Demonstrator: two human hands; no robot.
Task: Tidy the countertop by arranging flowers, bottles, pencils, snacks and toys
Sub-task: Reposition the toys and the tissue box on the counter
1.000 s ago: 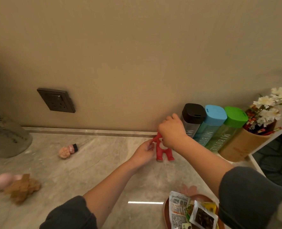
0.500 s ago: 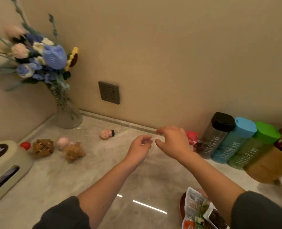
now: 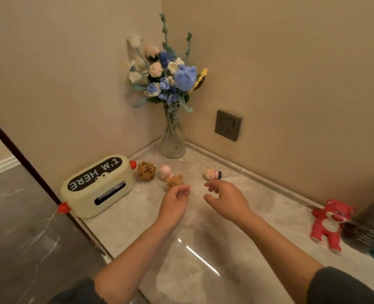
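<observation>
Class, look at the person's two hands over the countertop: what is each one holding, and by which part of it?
Nothing is held: the left hand and the right hand hover empty above the countertop, fingers loosely curled.

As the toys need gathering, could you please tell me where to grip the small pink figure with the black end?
Probably pinch the pink figure across its rounded middle from above: it lies on its side on the countertop, nothing touching it, nearest the right hand.
</observation>
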